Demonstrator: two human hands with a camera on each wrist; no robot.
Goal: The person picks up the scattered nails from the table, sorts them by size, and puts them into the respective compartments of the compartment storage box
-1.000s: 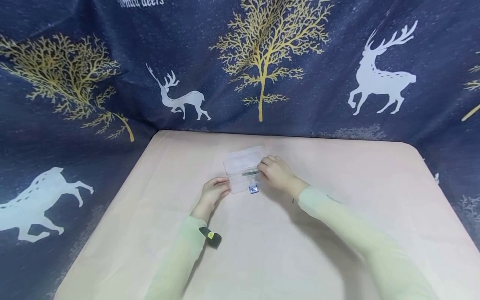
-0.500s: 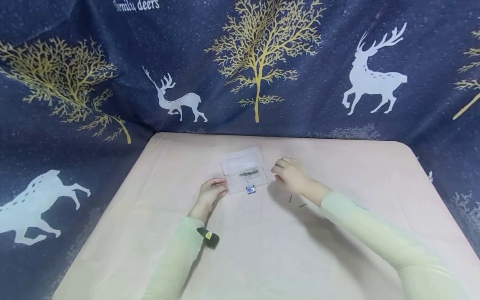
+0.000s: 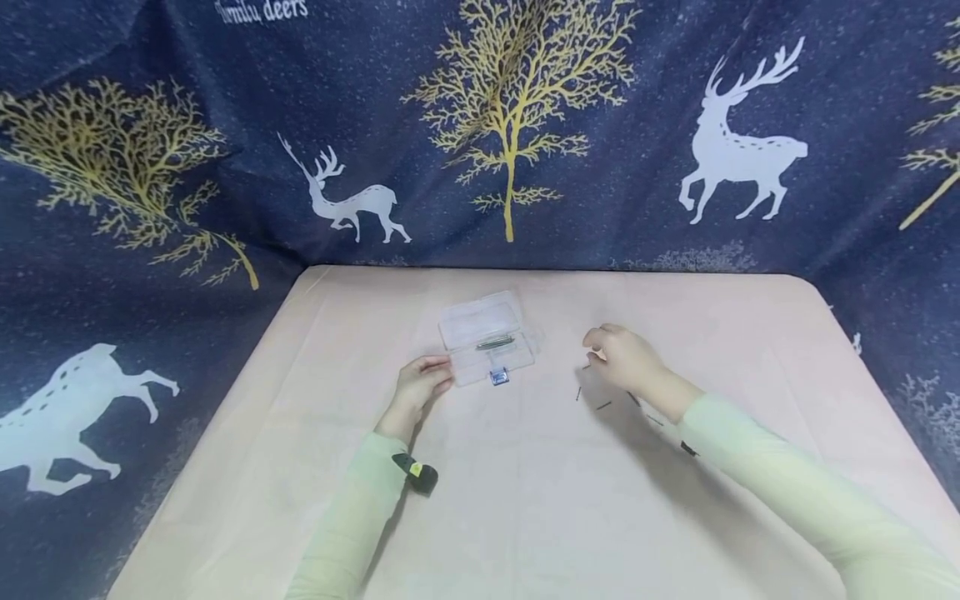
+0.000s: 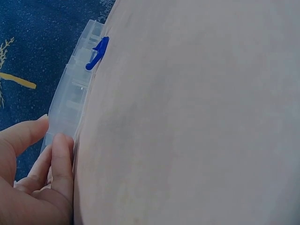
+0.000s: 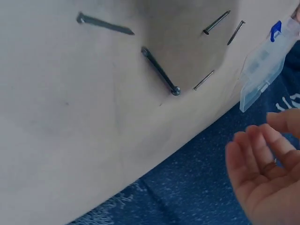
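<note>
My left hand pinches the left end of a clear plastic box, thumb on top and fingers along its side in the left wrist view. The box's lid is raised toward the back, and a blue latch hangs at its front. Inside lie slim metal nails. To the right of the box, my right hand hovers with fingers loosely bent; the right wrist view shows nothing held. Several loose nails lie below it, among them a thick nail and a thin nail.
A pale pink cloth covers the table. Behind and at the sides hangs a dark blue curtain printed with white deer and yellow trees. A black strap sits on the left sleeve.
My right hand has moved away from the box to the right. More nails now show on the table under it. The left hand has stayed at the box, whose lid stays up.
</note>
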